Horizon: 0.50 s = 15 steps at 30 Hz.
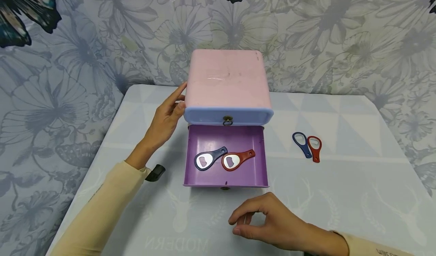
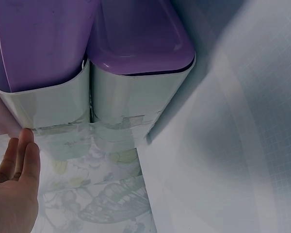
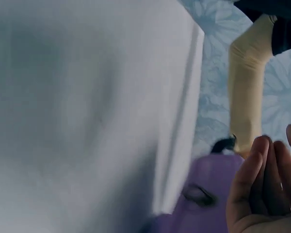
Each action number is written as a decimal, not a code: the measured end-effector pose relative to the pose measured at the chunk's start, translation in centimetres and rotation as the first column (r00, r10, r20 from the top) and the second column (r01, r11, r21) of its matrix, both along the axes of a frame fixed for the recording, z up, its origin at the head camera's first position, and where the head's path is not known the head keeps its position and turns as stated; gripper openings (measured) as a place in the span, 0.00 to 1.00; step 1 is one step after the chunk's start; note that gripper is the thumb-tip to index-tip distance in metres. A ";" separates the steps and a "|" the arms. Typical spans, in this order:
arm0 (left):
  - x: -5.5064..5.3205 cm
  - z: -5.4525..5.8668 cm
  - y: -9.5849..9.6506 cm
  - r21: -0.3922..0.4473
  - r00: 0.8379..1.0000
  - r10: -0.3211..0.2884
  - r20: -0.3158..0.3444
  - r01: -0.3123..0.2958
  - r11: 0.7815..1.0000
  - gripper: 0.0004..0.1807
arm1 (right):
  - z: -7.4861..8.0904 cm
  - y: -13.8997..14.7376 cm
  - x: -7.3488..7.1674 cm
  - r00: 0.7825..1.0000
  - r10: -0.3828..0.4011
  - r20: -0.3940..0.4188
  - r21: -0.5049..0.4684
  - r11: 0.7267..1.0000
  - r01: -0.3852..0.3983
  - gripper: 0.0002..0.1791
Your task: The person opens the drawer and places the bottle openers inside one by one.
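Observation:
A small drawer cabinet with a pink top and blue upper drawer front stands at the table's back. Its lower purple drawer is pulled out. Inside lie a blue and a red paddle-shaped piece, each with a pale oval face and a holed handle. My left hand rests against the cabinet's left side, fingers extended; the left wrist view shows the fingertips at its pale side wall. In front of the drawer, my right hand hovers with loosely bent fingers and holds nothing.
On the table right of the cabinet lie another blue and another red paddle-shaped piece, side by side. Small ring pulls hang on the drawer fronts. A flower-patterned cloth rises behind the pale table.

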State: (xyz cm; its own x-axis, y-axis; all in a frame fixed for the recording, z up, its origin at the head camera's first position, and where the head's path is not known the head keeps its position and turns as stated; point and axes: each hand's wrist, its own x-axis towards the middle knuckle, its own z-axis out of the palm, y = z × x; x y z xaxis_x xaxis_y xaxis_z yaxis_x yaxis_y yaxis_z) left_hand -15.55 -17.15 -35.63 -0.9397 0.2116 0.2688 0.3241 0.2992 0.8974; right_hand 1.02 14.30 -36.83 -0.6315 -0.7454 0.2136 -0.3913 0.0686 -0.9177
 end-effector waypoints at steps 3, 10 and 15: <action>0.0 0.0 0.0 -0.002 1.000 0.001 0.001 -0.001 1.000 0.32 | -1.2 -0.1 0.7 0.994 -0.042 0.099 0.029 0.999 0.039 0.09; 0.1 0.1 0.0 0.002 1.000 0.008 0.007 -0.008 1.000 0.31 | -3.0 -0.6 0.6 0.906 -0.141 0.399 0.107 0.989 0.107 0.13; 0.0 0.1 0.1 -0.002 1.000 0.006 0.007 -0.006 1.000 0.32 | -4.1 -1.2 0.4 0.794 -0.214 0.569 0.131 0.977 0.170 0.21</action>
State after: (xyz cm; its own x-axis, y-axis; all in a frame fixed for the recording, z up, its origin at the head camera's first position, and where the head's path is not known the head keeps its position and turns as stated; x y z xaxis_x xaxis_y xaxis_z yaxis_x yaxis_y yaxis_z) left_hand -15.54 -17.07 -35.55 -0.9428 0.2059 0.2623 0.3162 0.3027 0.8991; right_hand 1.37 13.14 -40.92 -0.7526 -0.5944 -0.2833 0.2364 0.1577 -0.9588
